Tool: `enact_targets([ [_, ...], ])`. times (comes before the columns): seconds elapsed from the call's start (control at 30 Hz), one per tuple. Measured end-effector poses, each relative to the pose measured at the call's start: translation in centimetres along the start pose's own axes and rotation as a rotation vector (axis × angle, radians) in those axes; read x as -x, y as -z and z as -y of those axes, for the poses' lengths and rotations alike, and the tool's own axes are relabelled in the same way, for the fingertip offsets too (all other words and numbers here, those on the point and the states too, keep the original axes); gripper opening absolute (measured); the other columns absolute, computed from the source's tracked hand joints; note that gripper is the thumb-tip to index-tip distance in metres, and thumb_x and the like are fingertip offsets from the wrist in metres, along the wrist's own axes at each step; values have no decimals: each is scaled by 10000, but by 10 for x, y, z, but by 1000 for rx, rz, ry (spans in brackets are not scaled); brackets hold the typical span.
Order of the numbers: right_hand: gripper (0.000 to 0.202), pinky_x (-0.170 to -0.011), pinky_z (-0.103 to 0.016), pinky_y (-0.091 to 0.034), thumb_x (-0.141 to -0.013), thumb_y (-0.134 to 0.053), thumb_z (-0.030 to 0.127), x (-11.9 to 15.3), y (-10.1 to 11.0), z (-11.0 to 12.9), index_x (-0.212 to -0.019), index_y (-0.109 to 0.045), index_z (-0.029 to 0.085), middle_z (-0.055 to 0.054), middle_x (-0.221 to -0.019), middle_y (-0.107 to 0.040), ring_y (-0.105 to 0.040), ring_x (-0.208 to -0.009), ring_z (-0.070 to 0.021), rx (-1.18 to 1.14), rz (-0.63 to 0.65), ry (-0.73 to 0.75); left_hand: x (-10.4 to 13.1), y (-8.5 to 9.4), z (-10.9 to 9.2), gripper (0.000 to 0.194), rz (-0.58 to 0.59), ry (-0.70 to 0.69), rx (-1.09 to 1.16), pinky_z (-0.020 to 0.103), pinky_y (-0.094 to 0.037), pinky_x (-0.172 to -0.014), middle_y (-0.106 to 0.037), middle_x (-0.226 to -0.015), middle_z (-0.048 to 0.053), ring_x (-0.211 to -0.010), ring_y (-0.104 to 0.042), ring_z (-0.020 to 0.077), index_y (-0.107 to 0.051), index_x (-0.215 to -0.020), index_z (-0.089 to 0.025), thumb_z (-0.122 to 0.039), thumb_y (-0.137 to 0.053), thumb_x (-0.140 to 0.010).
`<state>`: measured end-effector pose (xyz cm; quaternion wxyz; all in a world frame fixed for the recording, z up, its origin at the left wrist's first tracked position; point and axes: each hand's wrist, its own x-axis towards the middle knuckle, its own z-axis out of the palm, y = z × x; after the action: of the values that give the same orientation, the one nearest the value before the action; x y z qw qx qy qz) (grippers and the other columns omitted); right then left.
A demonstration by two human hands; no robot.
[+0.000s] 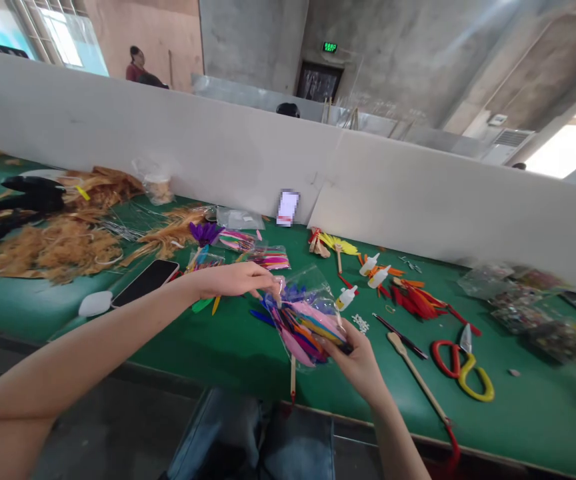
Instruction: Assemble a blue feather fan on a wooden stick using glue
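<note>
On the green tabletop (193, 353), from the left: tan fibre (58, 250) in heaps, a smartphone (147, 282) lying flat, and a purple feather cluster (205, 232), already fanned. The left hand (263, 280) reaches in with a narrow, pinching grip at the upper end of a clear feather packet (313, 323); whether plastic or feathers sit between its fingers, I cannot tell. The packet is raised above the front edge, its long axis slanting from upper left to lower right, many feathers still unused inside. A wooden handle (293, 377) shows below; its top is hidden. The right hand (361, 360) grips the packet's lower right end. Beyond, a yellow feather fan (341, 244) looks assembled, while farther right a wooden stick (421, 380) lies featherless near scissors (461, 367)
</note>
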<state>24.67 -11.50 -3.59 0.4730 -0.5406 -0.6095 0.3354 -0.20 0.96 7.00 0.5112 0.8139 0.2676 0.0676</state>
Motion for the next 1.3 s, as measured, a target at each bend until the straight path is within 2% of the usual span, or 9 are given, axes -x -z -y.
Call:
enact_targets([
  [0.13, 232, -714, -315, -550, -812, -625, 319, 2, 0, -4, -1032, -667, 258, -20, -934, -735, -692, -833, -233, 103, 6, 53, -4, 2, 6, 362, 110, 28, 37, 243, -517, -849, -651, -1203, 31, -1167, -561, 175, -703, -1003, -258, -414, -383, -936],
  [0.3, 280, -759, -351, -554, -807, -602, 203, 4, 1, -13, -1045, -690, 320, -20, -968, -732, -692, -866, -234, 308, -147, 280, -6, -1, 4, 387, 158, 93, 24, 240, -545, -776, -633, -1235, 55, -1075, -625, 187, -580, -1236, -264, -304, -499, -860],
  [0.43, 337, -928, -422, -495, -771, -671, 222, 6, 1, -14, -1084, -675, 346, -30, -1063, -705, -642, -1021, -254, 332, -227, 360, -3, -14, -2, 437, -46, 53, -70, 233, -551, -683, -665, -1177, 60, -929, -681, 186, -556, -1257, -255, -253, -522, -821],
  [0.5, 552, -1045, -493, -383, -665, -784, 329, 9, -3, -17, -1190, -612, 333, -53, -1248, -610, -526, -1200, -296, 288, -280, 304, 0, -22, -4, 432, -153, -18, -112, 237, -548, -694, -671, -1163, 55, -921, -682, 181, -546, -1263, -252, -241, -508, -833],
  [0.57, 908, -1087, -549, -293, -534, -832, 498, 12, -11, -21, -1342, -463, 309, -91, -1416, -445, -367, -1330, -334, 104, -357, 196, 4, -29, -6, 416, -237, -97, -146, 253, -541, -765, -677, -1148, 46, -959, -670, 171, -537, -1273, -246, -229, -478, -861],
  [0.63, 1030, -1054, -571, -321, -568, -693, 709, 15, -23, -21, -1428, -313, 287, -137, -1454, -380, -350, -1343, -338, -254, -402, 44, 8, -34, -7, 389, -308, -160, -203, 264, -528, -830, -675, -1150, 42, -992, -654, 163, -555, -1255, -238, -220, -466, -877],
  [0.77, 867, -901, -506, -486, -745, -242, 831, 11, -42, -5, -1357, -434, 247, -157, -1302, -559, -557, -1175, -304, -884, -266, -244, 9, -43, -3, 354, -361, -236, -296, 276, -524, -862, -664, -1160, 50, -1004, -640, 161, -579, -1225, -226, -217, -442, -899],
  [1.0, 260, -710, -285, -572, -782, -646, 404, -7, -41, 15, -1001, -677, 265, -1, -1037, -710, -672, -941, -182, -1063, -328, -362, 11, -48, 12, 345, -444, -239, -431, 385, -451, -1003, -607, -1231, 69, -1233, -489, 227, -586, -1202, -233, -228, -481, -873],
  [1.3, 273, -643, -244, -574, -722, -744, 347, -9, -47, 9, -969, -671, 257, 17, -956, -724, -687, -797, -133, -1065, -464, -329, 16, -44, 25, 241, -444, -115, -445, 445, -397, -1033, -525, -1330, 63, -1284, -435, 261, -657, -907, -230, -425, -518, -880],
])
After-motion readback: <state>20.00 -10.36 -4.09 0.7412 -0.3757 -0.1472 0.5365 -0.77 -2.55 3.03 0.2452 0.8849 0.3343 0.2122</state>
